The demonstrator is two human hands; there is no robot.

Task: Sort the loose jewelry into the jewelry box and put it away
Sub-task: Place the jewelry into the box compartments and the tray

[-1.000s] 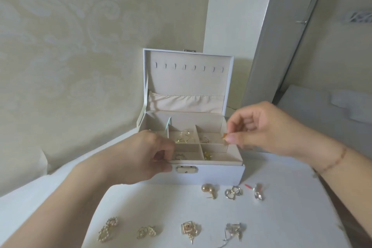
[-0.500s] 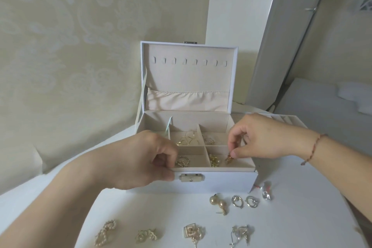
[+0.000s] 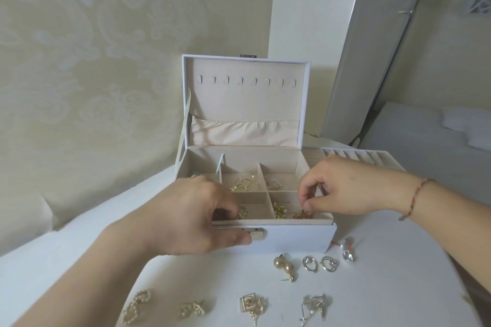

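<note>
Lowering a gold earring point(image 3: 303, 214), pinched in right-hand fingers point(image 3: 308, 195), into the jewelry box point(image 3: 292, 239); left hand point(image 3: 196, 216) grips its front; pearl earring point(image 3: 284, 267) at five o'clock probably next.

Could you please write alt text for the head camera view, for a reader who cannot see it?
A person's right hand lowers a small gold earring into the front right compartment of an open white jewelry box, while the left hand grips the box's front edge. More earrings, including a gold pearl pair, lie loose on the white table in front.

Head view looks down, close, at the jewelry box point(image 3: 292, 239).
</note>
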